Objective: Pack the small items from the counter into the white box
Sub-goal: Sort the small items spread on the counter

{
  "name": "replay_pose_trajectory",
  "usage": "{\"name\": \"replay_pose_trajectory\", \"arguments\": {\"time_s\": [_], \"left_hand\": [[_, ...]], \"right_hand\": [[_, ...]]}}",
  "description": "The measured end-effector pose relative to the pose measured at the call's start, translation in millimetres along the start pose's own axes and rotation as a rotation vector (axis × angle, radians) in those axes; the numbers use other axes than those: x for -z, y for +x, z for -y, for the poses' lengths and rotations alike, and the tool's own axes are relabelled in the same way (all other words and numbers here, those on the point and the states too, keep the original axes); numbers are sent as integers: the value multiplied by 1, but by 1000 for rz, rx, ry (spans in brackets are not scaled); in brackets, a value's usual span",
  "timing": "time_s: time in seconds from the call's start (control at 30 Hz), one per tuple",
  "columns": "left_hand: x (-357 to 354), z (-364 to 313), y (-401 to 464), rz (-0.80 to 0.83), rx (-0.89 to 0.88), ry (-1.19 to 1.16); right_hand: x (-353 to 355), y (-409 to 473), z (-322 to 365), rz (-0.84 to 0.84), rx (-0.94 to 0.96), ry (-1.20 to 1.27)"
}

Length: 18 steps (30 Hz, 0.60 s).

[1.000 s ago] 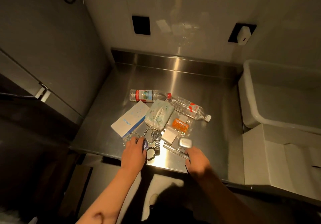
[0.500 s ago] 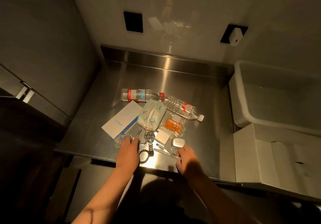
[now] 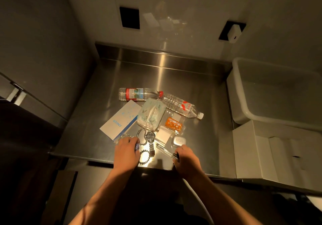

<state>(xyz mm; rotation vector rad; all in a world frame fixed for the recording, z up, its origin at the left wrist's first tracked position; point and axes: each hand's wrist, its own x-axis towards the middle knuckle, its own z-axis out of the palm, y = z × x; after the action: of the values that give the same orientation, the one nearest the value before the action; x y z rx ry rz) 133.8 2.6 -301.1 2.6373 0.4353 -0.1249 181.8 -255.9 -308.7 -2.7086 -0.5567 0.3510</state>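
Left hand (image 3: 126,152) curled over a small blue object (image 3: 137,146) and a chain, just left of the steel wristwatch (image 3: 150,136). Right hand (image 3: 185,156) pinching clear, slim pens (image 3: 165,151) right of the watch (rounded silver case (image 3: 178,141) just beyond). White cardboard box (image 3: 271,148) open, far right of the watch, on the brushed-steel worktop (image 3: 191,78).

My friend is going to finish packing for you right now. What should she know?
Left hand: curled over a chain bracelet and a small blue thing at the counter's front edge.
Right hand: fingers pinch the near end of a clear pen.
Still on the steel counter: two water bottles, a tissue pack, a blue-and-white box, an orange packet, a watch, a silver case, a hair tie.
White box: open at right; no item shows inside.
Done: nothing packed. Left: everything.
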Motion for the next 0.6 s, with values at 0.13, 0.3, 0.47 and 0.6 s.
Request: {"name": "replay_pose_trajectory", "arguments": {"time_s": [0.13,0.3,0.47,0.6], "left_hand": [[2,1,-1,-3,-7,-3],[10,0,-3,-17,-11,-15],[19,-7,-5,-19,-34,-52],[23,-15,-6,-42,-69,-79]], "right_hand": [[-6,-1,3,-34,-30,17],[-5,5,9,119,-246,90],[-1,15,13,267,-315,44],[-1,15,13,267,-293,25]]}}
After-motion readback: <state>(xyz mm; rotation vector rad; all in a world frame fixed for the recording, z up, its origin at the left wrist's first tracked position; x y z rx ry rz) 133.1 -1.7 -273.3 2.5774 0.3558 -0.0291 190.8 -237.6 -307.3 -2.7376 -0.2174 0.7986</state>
